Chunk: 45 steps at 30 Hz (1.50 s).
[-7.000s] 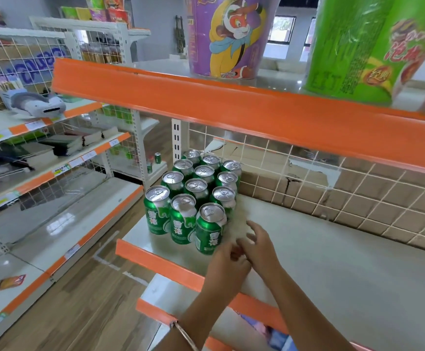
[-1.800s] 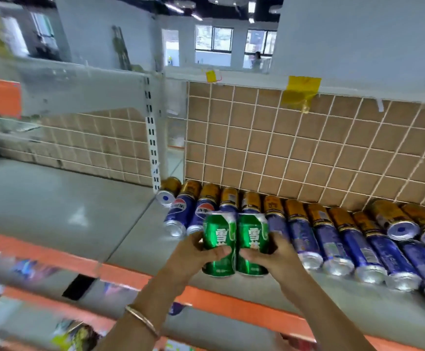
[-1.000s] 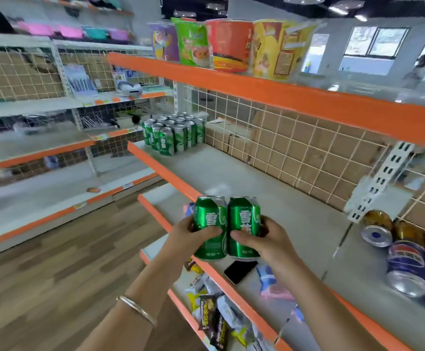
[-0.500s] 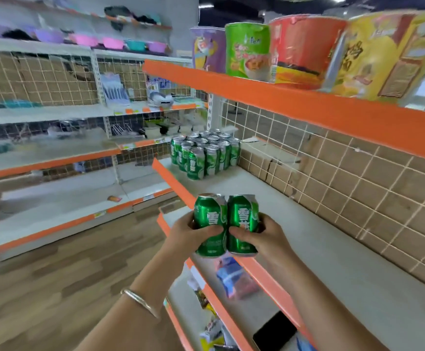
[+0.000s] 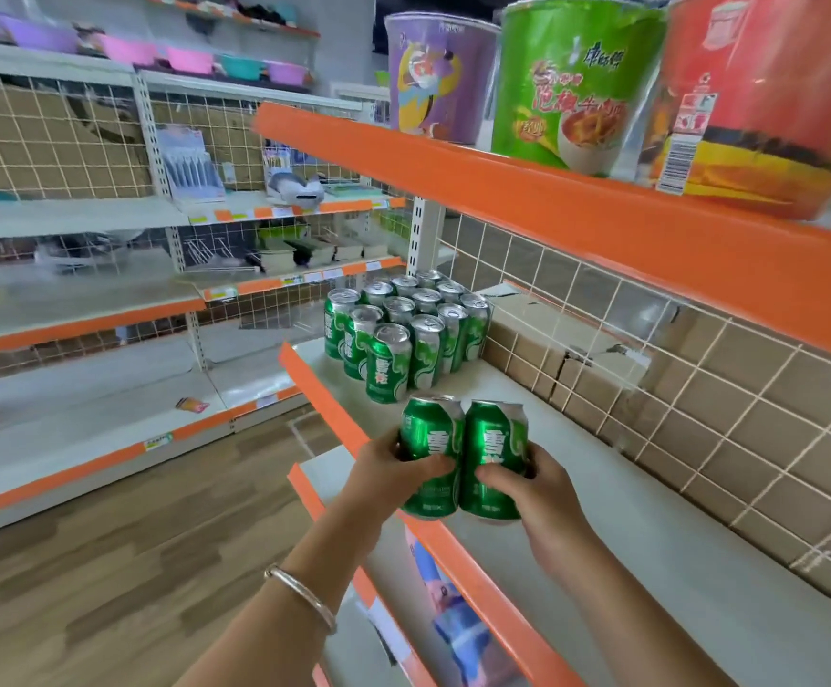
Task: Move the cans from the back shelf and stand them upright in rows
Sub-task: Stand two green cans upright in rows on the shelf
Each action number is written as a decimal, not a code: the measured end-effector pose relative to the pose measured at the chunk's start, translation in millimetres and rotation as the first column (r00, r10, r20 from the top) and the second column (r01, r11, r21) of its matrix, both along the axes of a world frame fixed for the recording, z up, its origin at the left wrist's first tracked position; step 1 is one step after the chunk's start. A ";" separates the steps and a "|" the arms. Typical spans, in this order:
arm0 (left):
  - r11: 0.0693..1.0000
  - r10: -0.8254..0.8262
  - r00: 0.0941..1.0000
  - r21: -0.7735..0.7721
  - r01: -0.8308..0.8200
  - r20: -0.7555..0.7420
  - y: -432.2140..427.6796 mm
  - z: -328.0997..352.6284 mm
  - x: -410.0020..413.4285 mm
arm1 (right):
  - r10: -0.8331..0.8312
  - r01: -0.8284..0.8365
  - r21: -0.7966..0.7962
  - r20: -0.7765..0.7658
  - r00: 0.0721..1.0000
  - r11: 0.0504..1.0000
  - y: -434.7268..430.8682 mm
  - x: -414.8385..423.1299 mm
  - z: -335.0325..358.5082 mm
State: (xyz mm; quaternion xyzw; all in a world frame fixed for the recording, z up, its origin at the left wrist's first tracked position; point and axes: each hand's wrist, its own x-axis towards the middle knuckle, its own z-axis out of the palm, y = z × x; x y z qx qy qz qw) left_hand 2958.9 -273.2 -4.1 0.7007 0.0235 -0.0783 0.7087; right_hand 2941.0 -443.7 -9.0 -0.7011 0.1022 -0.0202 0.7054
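Note:
I hold two green cans side by side, upright, above the front edge of the white shelf (image 5: pixel 597 488). My left hand (image 5: pixel 384 476) grips the left can (image 5: pixel 431 438); my right hand (image 5: pixel 535 483) grips the right can (image 5: pixel 495 443). Further along the same shelf, several green cans (image 5: pixel 403 329) stand upright in rows at its far left end. The held cans are a short way in front of that group, apart from it.
An orange-edged upper shelf (image 5: pixel 552 210) carries large noodle cups (image 5: pixel 567 86) overhead. A wire grid back panel (image 5: pixel 701 389) closes the shelf's rear. A lower shelf (image 5: pixel 428 612) with packets juts out below. Wooden floor (image 5: pixel 131 562) and other shelving (image 5: pixel 81 290) lie to the left.
I have carried the two cans along the shelf toward the standing group, which now looks closer. Both hands keep the same grip.

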 end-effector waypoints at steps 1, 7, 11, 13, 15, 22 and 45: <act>1.000 -0.020 1.000 0.010 0.020 -0.004 1.3 -3.2 12.2 | -0.031 0.031 -0.011 0.004 1.000 0.999 0.9 9.4 -2.2; 0.993 -0.114 0.993 0.030 0.115 -0.012 9.5 -26.6 68.3 | -0.213 0.218 -0.102 0.058 0.975 0.971 10.9 71.3 -21.7; 0.984 -0.178 0.984 0.023 0.178 0.029 16.5 -36.9 93.1 | -0.353 0.368 -0.157 0.112 0.929 0.917 22.8 115.1 -40.5; 0.971 -0.236 0.968 0.062 0.232 0.086 22.3 -40.0 104.6 | -0.389 0.409 -0.200 0.131 0.912 0.890 27.5 134.0 -48.4; 0.946 -0.313 0.940 0.127 0.297 0.134 28.1 -42.2 113.3 | -0.411 0.433 -0.244 0.138 0.901 0.868 30.5 151.9 -53.5; 0.879 -0.465 0.831 0.267 0.395 0.305 44.8 -57.6 141.3 | -0.441 0.492 -0.226 0.240 0.865 0.841 24.7 211.8 -53.8; 0.880 -0.467 0.840 0.238 0.411 0.276 18.0 -63.8 158.8 | 0.370 -0.383 -0.152 -0.109 0.923 0.911 -1.1 133.1 -34.9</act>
